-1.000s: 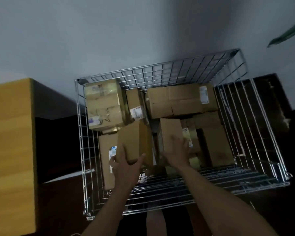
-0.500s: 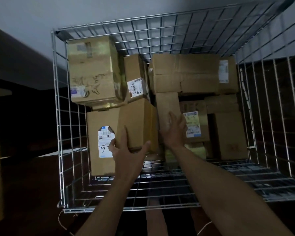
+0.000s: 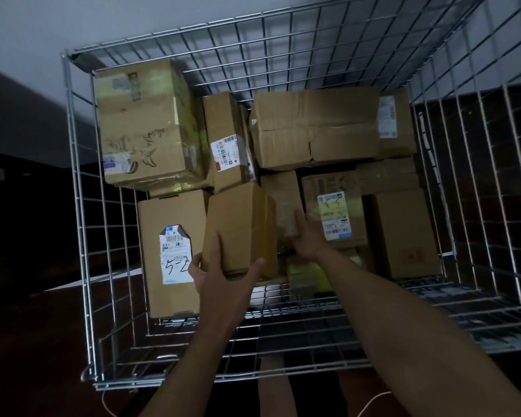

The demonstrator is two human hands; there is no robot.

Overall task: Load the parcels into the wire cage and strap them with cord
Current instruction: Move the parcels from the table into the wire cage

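Note:
A wire cage (image 3: 82, 224) holds several cardboard parcels. My left hand (image 3: 220, 272) grips the near end of a plain brown parcel (image 3: 238, 227) standing upright in the middle of the cage, thumb on its right side. My right hand (image 3: 306, 236) lies with fingers extended against a narrow parcel (image 3: 282, 194) just right of it. A labelled parcel marked "5-2" (image 3: 172, 251) stands to the left. A thin white cord (image 3: 373, 400) lies on the floor under the cage's near edge.
A large taped box (image 3: 145, 124) fills the cage's back left, a wide dented box (image 3: 316, 127) the back right. More parcels (image 3: 403, 233) sit at the right. The cage's near floor is bare wire. My legs show below. Dark floor surrounds the cage.
The view has closed in on the cage. My left hand keeps its hold on the plain parcel. My right hand stays against the narrow parcel, shifted slightly right.

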